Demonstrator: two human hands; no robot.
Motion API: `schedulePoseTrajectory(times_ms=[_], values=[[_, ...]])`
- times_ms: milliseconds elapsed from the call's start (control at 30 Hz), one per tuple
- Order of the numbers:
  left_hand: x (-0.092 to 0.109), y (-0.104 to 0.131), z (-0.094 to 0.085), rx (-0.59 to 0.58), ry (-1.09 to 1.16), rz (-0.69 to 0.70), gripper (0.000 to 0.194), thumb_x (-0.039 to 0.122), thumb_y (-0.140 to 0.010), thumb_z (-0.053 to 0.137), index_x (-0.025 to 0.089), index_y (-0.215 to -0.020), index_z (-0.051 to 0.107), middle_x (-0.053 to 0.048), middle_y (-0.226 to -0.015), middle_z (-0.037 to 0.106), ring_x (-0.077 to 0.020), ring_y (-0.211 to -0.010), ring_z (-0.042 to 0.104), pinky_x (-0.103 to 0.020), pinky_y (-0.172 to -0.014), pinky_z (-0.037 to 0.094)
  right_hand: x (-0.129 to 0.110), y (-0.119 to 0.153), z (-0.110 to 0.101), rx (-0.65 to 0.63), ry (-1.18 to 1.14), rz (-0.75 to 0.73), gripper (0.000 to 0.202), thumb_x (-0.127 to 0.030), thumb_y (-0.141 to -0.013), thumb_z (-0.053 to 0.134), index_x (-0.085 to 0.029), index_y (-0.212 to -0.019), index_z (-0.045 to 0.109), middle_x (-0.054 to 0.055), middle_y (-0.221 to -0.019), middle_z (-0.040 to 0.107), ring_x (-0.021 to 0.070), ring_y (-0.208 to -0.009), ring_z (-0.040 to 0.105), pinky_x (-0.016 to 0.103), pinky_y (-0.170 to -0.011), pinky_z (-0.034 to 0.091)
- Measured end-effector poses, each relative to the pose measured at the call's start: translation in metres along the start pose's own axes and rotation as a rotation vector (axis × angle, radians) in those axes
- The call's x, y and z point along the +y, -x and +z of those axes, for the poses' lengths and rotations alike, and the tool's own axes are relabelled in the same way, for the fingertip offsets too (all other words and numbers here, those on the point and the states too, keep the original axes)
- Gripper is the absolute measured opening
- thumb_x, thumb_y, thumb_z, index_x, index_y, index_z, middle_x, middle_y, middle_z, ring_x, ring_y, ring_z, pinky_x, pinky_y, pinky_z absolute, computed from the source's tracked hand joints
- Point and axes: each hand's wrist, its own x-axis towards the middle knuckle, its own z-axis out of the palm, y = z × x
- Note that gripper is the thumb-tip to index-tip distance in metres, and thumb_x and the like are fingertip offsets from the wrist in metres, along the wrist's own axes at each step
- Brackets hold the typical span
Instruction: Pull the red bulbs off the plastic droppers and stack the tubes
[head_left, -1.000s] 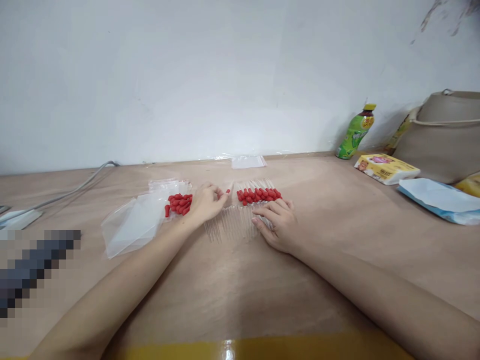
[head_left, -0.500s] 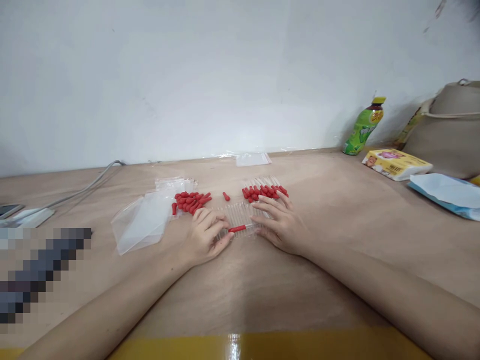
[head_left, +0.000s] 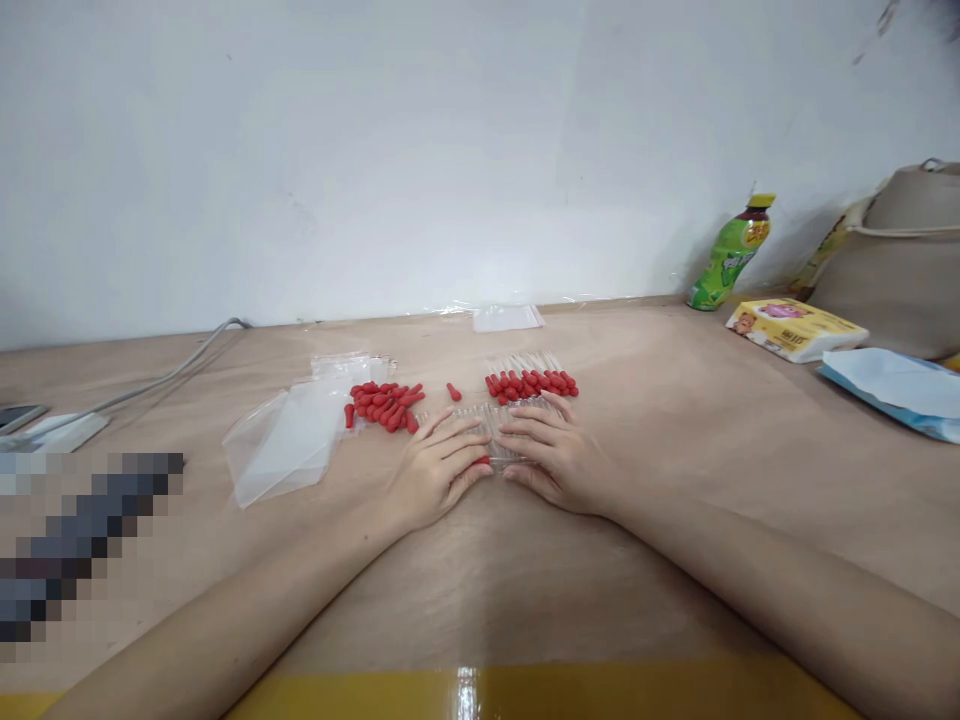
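Note:
My left hand (head_left: 439, 470) is closed around a red rubber bulb (head_left: 482, 462), with thumb and index finger at its sides and the other fingers stretched over the row of glass tubes (head_left: 474, 412). Only the bulb's right end shows. Facing it, my right hand (head_left: 559, 455) has its thumb and fingers about a thin clear glass tube (head_left: 517, 461) lying crosswise in line with the bulb. Its remaining fingers rest over the row. Behind the left hand lies a pile of loose red bulbs (head_left: 382, 403). Glass droppers with red bulbs (head_left: 532, 384) lie side by side beyond the right hand.
A single red bulb (head_left: 454, 392) lies between the pile and the droppers. Clear plastic bags (head_left: 289, 440) are at left, another bag (head_left: 508, 318) by the wall. A grey cable (head_left: 180, 370), green bottle (head_left: 731, 255), yellow tissue pack (head_left: 795, 330) and beige bag (head_left: 892, 270) stand farther out.
My left hand has slid right, covering most of the red bulb that showed before. My right hand has shifted slightly left, so the fingertips of both hands are nearly together.

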Motion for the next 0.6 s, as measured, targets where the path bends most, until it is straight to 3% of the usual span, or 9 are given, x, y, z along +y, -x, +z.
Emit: schedulePoseTrajectory(times_ms=[100, 267, 600], values=[[0.001, 0.0005, -0.0014, 0.001, -0.008, 0.014, 0.013, 0.025, -0.086, 0.052, 0.019, -0.092, 0.062, -0.002, -0.101, 0.068, -0.0187, -0.109, 0.055, -0.04, -0.103, 0.032, 0.0018, 0.0017, 0.0028, -0.025, -0.047, -0.047, 0.023, -0.027, -0.085, 0.052, -0.017, -0.104, 0.06, 0.003, -0.102, 0.067, 0.0208, -0.109, 0.054, 0.047, -0.104, 0.03], [0.0047, -0.0016, -0.0055, -0.053, -0.017, 0.048, 0.014, 0.023, -0.087, 0.049, 0.018, -0.09, 0.061, -0.002, -0.101, 0.068, -0.0189, -0.11, 0.055, -0.041, -0.106, 0.028, 0.0019, 0.0024, 0.0029, -0.016, -0.132, -0.148, 0.019, -0.019, -0.086, 0.05, -0.013, -0.099, 0.062, 0.006, -0.099, 0.068, 0.0181, -0.104, 0.059, 0.034, -0.097, 0.045], [0.0056, -0.0024, -0.0069, -0.088, 0.003, 0.067, 0.013, 0.021, -0.087, 0.047, 0.017, -0.088, 0.059, -0.003, -0.099, 0.068, -0.0184, -0.11, 0.055, -0.042, -0.108, 0.022, 0.0, 0.0038, -0.0005, 0.051, -0.085, -0.217, 0.018, -0.016, -0.083, 0.053, -0.011, -0.098, 0.062, 0.01, -0.097, 0.068, 0.0179, -0.101, 0.06, 0.034, -0.095, 0.047]])
